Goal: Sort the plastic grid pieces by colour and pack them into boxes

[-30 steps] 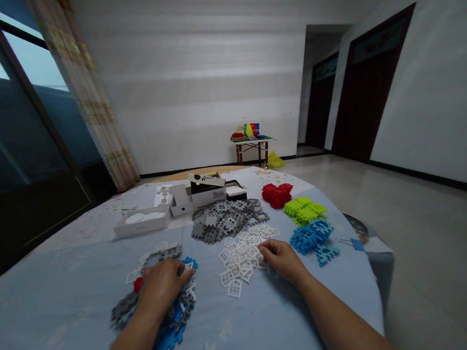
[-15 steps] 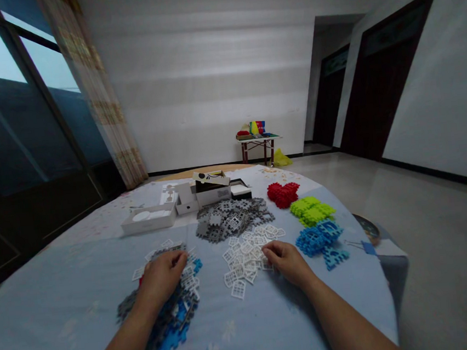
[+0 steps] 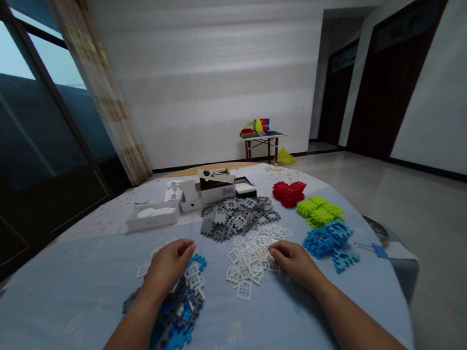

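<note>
Resting left hand [image 3: 167,265] palm-down, fingers loosely spread, on mixed blue-grey-white tile heap [image 3: 176,312] at near-left of table [image 3: 43,303]. Pinching right hand [image 3: 293,260] fingertips at edge of white lattice tiles [image 3: 251,253], flat, windowed squares, lying centre.

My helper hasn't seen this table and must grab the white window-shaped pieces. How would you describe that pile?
On the round table with the pale blue cloth, look just in front of the grey pile, at the right hand. The white pile lies there, touched by that hand. Its small flat white grids look like window panes; neighbouring piles are grey, red, green or blue.
</note>
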Available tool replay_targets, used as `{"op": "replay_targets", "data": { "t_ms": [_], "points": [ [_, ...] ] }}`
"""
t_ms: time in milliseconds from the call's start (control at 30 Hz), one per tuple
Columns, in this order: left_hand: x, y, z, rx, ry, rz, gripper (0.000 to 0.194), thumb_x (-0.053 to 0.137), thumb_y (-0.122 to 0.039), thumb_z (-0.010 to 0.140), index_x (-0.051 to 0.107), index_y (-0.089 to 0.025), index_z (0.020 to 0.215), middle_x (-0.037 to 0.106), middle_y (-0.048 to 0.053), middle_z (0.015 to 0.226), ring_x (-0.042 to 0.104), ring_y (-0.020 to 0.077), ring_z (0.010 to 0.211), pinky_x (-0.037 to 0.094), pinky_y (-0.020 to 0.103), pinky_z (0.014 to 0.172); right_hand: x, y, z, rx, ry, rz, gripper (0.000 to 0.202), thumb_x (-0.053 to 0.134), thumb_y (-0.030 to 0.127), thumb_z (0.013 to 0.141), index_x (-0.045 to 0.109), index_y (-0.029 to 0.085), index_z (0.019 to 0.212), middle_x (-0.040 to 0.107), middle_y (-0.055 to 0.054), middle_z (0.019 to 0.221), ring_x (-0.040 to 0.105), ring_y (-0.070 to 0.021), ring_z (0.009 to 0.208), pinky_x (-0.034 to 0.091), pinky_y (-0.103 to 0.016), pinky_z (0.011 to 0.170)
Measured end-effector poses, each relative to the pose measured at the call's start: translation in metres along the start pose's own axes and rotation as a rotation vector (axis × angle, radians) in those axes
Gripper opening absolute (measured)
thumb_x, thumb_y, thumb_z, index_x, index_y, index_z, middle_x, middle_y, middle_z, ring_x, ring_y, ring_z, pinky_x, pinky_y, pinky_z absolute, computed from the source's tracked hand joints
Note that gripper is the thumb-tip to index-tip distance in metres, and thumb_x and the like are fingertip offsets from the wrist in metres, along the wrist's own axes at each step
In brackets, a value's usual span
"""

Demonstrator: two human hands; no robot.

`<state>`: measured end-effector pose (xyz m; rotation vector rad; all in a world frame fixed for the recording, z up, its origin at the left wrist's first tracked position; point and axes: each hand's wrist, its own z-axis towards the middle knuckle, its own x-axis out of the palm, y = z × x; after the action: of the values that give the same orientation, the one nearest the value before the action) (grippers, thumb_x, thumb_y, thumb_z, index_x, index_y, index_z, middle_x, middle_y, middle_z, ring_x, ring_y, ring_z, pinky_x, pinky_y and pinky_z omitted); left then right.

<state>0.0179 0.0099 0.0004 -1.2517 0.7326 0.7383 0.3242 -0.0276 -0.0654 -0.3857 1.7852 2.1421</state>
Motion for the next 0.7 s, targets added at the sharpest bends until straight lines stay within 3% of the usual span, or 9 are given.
{"op": "replay_targets", "data": {
  "t_ms": [133, 367, 567, 700],
  "points": [
    [0.005, 0.011, -0.001, 0.025, 0.046, 0.177, 0.042, 0.042, -0.050, 0.076, 0.067, -0.023, 0.095, 0.069, 0.006, 0.103, 0.060, 0.0234, 0.098, 0.043, 0.031, 0.083, 0.001, -0.001, 0.000, 0.000, 0.017, -0.003, 0.028, 0.050, 0.039, 0.077, 0.064, 0.015, 0.082, 0.056, 0.001, 0.058, 0.048, -0.0111, 0.049, 0.038, -0.021, 0.048],
    [0.023, 0.003, -0.003, 0.046, 0.072, 0.449, 0.050, 0.048, -0.048, 0.071, 0.061, -0.020, 0.110, 0.064, 0.014, 0.112, 0.052, 0.0327, 0.109, 0.029, 0.047, 0.095, 0.002, -0.003, 0.001, -0.007, 0.030, -0.012, 0.028, 0.048, 0.038, 0.078, 0.064, 0.016, 0.082, 0.056, 0.001, 0.058, 0.049, -0.0112, 0.050, 0.038, -0.022, 0.049],
    [0.030, 0.003, -0.003, 0.030, 0.055, 0.431, 0.055, 0.056, -0.041, 0.064, 0.058, -0.022, 0.115, 0.062, 0.016, 0.114, 0.048, 0.0343, 0.112, 0.025, 0.051, 0.095, 0.002, -0.002, 0.000, -0.030, 0.026, -0.031, 0.028, 0.049, 0.038, 0.078, 0.065, 0.016, 0.083, 0.059, 0.001, 0.059, 0.052, -0.0125, 0.054, 0.039, -0.022, 0.052],
    [0.023, -0.005, -0.003, 0.003, -0.033, 0.258, 0.059, 0.056, -0.042, 0.066, 0.052, -0.021, 0.121, 0.061, 0.012, 0.115, 0.051, 0.0290, 0.109, 0.030, 0.046, 0.096, 0.002, 0.000, 0.000, -0.025, 0.024, -0.040, 0.029, 0.049, 0.039, 0.079, 0.065, 0.016, 0.083, 0.058, 0.001, 0.058, 0.050, -0.0119, 0.051, 0.038, -0.022, 0.050]
  ]
}}
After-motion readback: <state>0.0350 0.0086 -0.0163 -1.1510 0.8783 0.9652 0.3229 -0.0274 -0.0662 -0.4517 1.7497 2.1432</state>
